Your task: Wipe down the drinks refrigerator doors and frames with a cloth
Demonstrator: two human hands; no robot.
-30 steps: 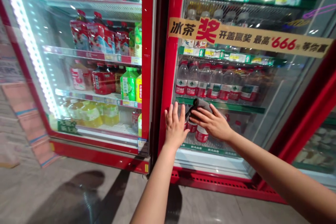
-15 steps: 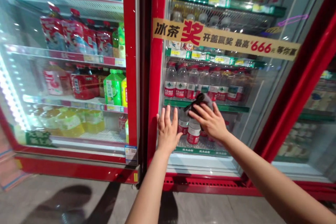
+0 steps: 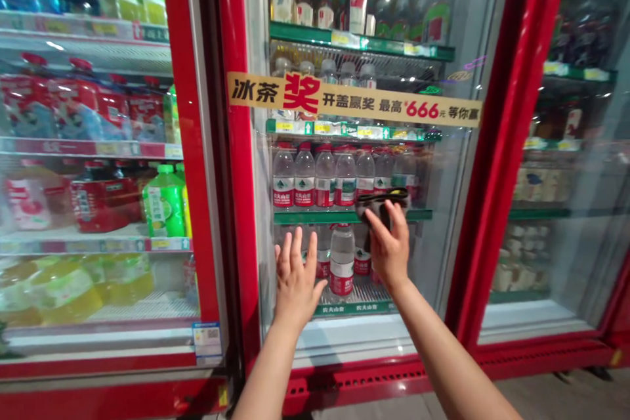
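While pressed to the outer face of the shut glass door (image 3: 443, 256) of a red-framed drinks cooler (image 3: 236, 144), one bunched dark grey cloth (image 3: 381, 205): level with the green shelf edge (image 3: 344, 216), near the middle of the pane.

Right hand (image 3: 388, 249): raised, fingers (image 3: 396, 223) extended upward against the underside of the cloth. Not a tight fist; firmness of any grip impossible to tell, the cloth possibly only pressed flat under the fingertips.

Left hand (image 3: 295, 282): open, fingers spread, palm toward the pane, empty. Position low and to the left of the cloth, well apart from the right hand. Contact with the glass impossible to tell.

Behind the pane: a row of red-labelled water bottles (image 3: 305, 177) above the green shelf edge; further bottles, among them one upright water bottle (image 3: 342, 262), on the wire rack below. Across the door, above both hands, a tan banner with Chinese print and a red 666 (image 3: 354, 100).

Left of the door: a neighbouring cooler section with a green bottle (image 3: 165, 207). Below: a red vented kickplate (image 3: 354, 380).

Finished and outstanding parts of the pane: unreadable, with reflections throughout and no band or streak visible.
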